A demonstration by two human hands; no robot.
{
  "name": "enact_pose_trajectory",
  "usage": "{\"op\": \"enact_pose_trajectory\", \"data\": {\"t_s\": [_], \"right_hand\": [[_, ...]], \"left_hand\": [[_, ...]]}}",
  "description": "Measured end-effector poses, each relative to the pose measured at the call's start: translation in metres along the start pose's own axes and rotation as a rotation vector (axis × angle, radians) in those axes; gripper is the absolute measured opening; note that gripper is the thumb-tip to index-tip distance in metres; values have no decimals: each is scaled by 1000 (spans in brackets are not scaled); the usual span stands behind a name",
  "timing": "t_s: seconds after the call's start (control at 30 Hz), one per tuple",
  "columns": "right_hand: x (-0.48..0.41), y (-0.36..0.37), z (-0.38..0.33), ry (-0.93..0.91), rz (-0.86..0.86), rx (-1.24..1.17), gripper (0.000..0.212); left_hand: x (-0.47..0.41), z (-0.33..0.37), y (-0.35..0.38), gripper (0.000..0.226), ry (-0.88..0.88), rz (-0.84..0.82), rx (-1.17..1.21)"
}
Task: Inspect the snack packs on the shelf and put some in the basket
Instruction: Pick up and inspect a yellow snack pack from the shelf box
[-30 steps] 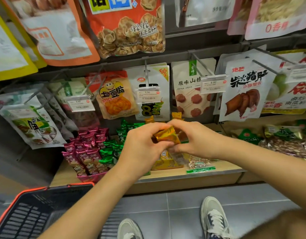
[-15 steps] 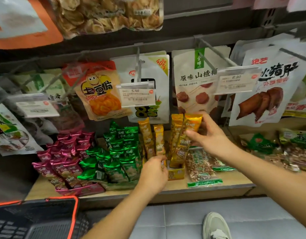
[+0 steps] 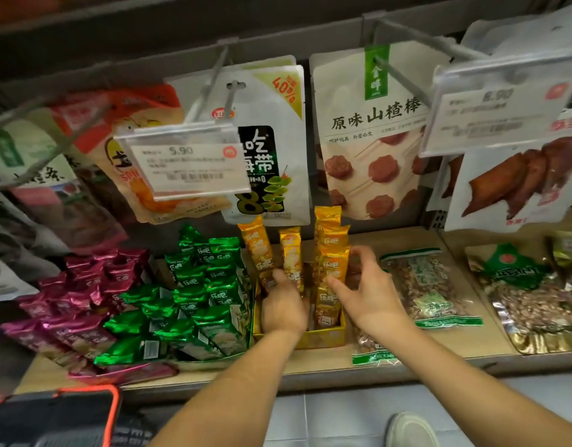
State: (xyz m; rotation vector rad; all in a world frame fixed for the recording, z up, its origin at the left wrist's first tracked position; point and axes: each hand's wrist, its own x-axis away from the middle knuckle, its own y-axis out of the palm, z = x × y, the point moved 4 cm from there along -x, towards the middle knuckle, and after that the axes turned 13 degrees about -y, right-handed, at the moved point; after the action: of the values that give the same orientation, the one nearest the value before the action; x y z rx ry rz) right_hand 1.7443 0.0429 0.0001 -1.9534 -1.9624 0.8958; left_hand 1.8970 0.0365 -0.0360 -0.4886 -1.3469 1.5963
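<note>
Several gold snack packs stand upright in a yellow box on the shelf. My left hand reaches into the box, its fingers among the lower ends of the left gold packs; its grip is hidden. My right hand hovers just right of the box with fingers spread, its thumb against the right-hand gold packs, holding nothing. The black basket with an orange rim shows at the bottom left, below the shelf edge.
Green packs and magenta packs lie left of the box, bags of nuts to its right. Hanging bags and price tags on hooks jut out above the shelf. A shoe stands on the tiled floor.
The gold pack I held in both hands went back to the box with my right hand, which has let it go. My left hand moved into the box. The view came closer.
</note>
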Motion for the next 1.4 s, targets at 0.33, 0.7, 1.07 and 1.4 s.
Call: {"op": "enact_pose_trajectory", "data": {"t_s": [0.33,0.7,1.07,1.4], "right_hand": [[0,-17,-12,131,-92,73,62],[38,-71,-143,188,-693,-361,49],[117,-93,-241,100,-963,-438,38],[136,-59,-244,142,-797,-900,38]], "left_hand": [[32,-3,-74,54,30,200,285],[156,-36,-136,52,249,-151,310],[210,-78,-240,22,387,-351,958],[188,-102,-259,27,378,-172,1090]]}}
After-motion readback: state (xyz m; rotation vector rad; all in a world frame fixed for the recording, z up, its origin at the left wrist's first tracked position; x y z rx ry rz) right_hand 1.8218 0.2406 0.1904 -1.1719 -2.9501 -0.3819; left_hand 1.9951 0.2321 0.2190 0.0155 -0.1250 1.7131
